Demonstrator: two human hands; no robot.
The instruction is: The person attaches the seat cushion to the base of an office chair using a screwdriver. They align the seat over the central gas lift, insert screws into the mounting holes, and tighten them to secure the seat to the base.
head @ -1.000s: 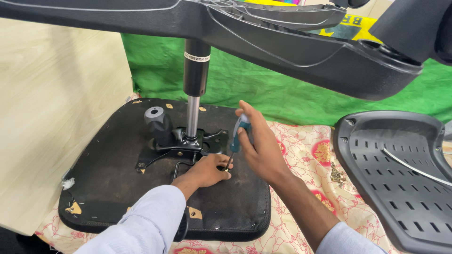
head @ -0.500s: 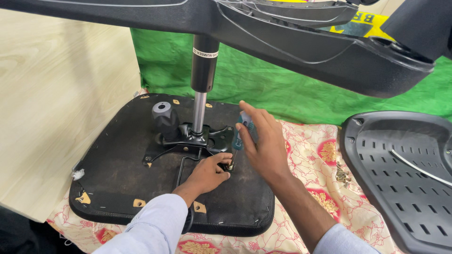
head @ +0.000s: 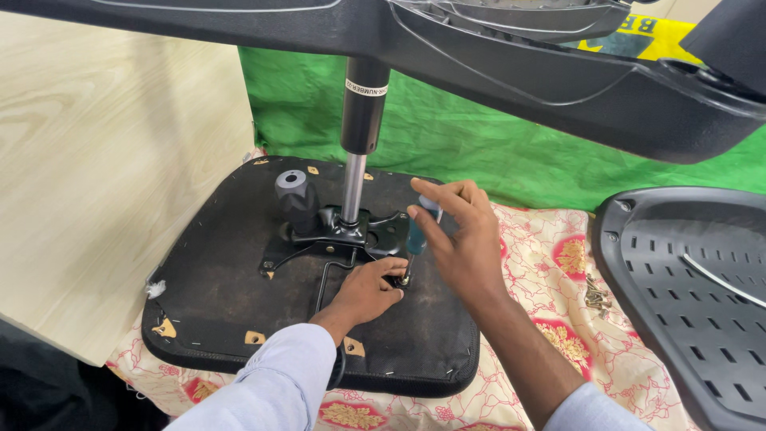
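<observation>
An upturned black chair seat (head: 231, 295) lies flat on a flowered cloth (head: 550, 263), its underside facing up, with a pale wooden tabletop (head: 96, 183) to its left and a green cloth (head: 495, 152) behind it. Bolted to the middle of the seat is a black metal bracket (head: 343, 233), from which a shiny post (head: 351, 187) rises upright into a thicker black cylinder (head: 364, 112) that meets the dark chair base (head: 511, 64) spreading across the top of the view. A black knob (head: 296, 198) stands on the bracket just left of the post. The right hand (head: 456, 231) is closed around a screwdriver (head: 416, 239) with a teal handle, held nearly upright, thumb and fingers wrapped around the handle's upper part; its thin shaft points down to the near right corner of the bracket. The left hand (head: 369, 287) rests on the seat just below that spot, fingers curled and pinched narrow around something small and dark at the screwdriver's tip; what it pinches is too small to make out. The two hands sit just beside each other, almost touching. Both arms wear pale blue sleeves. A black slotted chair back (head: 686, 295) lies on the flowered cloth to the right, and a little heap of screws (head: 594, 295) sits next to its left edge
</observation>
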